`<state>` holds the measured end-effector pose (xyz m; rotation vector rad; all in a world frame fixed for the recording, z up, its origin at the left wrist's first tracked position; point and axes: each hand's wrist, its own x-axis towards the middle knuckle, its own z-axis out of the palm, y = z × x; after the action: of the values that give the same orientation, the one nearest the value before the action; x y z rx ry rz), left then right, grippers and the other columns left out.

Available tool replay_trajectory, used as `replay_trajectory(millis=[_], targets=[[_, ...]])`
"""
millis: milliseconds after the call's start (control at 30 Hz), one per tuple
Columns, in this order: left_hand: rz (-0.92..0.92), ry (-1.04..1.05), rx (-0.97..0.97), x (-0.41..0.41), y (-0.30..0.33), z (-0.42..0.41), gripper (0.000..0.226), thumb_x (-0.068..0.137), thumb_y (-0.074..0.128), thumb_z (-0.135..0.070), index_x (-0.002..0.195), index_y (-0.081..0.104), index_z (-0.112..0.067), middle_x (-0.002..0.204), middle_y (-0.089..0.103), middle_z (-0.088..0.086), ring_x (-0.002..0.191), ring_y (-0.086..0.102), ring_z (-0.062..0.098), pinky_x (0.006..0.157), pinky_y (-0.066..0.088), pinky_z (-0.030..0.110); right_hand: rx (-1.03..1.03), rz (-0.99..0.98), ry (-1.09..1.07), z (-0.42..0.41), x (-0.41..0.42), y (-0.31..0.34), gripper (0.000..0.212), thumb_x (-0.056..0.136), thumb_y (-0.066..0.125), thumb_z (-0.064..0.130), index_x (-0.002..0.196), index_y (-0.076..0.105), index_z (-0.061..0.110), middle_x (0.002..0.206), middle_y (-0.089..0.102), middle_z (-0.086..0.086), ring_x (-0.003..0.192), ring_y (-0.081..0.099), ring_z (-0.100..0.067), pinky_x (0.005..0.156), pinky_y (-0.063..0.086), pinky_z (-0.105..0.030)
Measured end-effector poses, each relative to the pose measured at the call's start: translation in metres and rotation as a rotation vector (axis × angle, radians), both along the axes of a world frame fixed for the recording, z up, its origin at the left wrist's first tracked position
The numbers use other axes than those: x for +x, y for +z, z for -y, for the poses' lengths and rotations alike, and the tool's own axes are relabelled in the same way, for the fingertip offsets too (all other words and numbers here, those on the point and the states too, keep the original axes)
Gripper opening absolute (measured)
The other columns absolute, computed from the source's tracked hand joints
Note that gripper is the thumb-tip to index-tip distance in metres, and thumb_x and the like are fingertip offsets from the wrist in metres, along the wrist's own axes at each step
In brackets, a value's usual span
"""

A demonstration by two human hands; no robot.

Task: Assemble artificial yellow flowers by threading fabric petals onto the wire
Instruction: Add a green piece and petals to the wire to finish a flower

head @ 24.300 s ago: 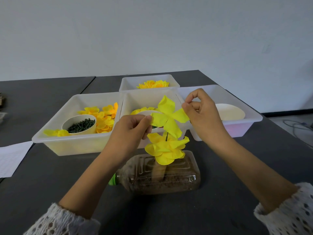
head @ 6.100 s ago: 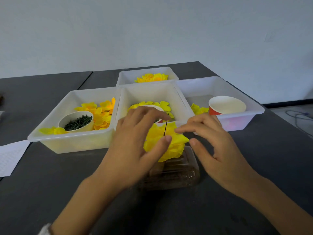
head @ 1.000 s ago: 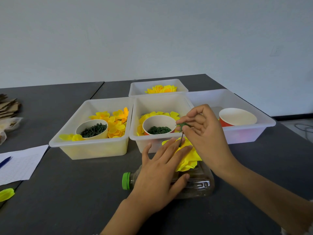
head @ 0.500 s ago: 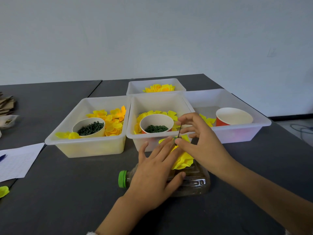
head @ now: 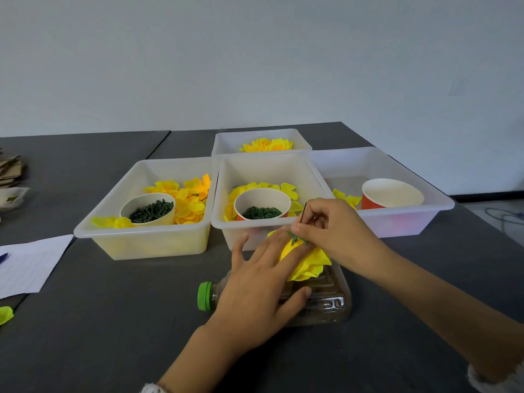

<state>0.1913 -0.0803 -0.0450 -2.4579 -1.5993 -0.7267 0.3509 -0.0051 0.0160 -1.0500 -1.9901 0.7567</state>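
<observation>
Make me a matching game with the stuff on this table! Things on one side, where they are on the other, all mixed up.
Things
1. bottle cap
2. red cup
3. lined paper
4. green star piece

Places
A. on the wire, above the yellow petals
B. at the table's left edge
C. inside the rightmost bin
D. on the lying bottle's left end

Pairs: 1-D, 2-C, 3-B, 4-A
</observation>
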Motion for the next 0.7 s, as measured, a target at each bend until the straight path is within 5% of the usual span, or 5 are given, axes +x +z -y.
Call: replay_trajectory(millis=[467,633,700], targets=[[-0.078,-0.006,0.026,-0.001,0.000,0.001,0.063,0.095,0.038,-0.059,0.151,0.010,-0.054,0.162,0.018,-0.005,0.152,0.007,0.013,0.113,0.005,0.062,-0.023,0.071,-0.018,0.006,0.002,0.008,0.022,0.084,0.073,0.025,0.068,0.065,0.013,0.047,0.051,0.028,0.048,0.048,0.008,0.045,0.035,-0.006],[-0.111,0.008,0.014,0.000,0.000,0.001,0.061,0.095,0.033,-0.062,0.151,0.010,-0.055,0.165,0.012,0.001,0.153,0.001,0.017,0.113,0.004,0.064,0.013,0.080,-0.097,0.009,-0.004,0.003,0.022,0.082,0.074,0.025,0.066,0.060,0.021,0.066,0.060,0.008,0.058,0.052,0.001,0.053,0.037,-0.012],[-0.107,0.003,0.010,0.000,0.001,0.001,0.060,0.095,0.032,-0.063,0.151,0.011,-0.055,0.166,0.009,0.003,0.153,-0.002,0.017,0.113,0.004,0.064,0.002,0.087,-0.112,0.008,-0.005,0.001,0.022,0.083,0.073,0.026,0.066,0.059,0.022,0.069,0.062,0.000,0.062,0.052,-0.005,0.060,0.045,-0.024]])
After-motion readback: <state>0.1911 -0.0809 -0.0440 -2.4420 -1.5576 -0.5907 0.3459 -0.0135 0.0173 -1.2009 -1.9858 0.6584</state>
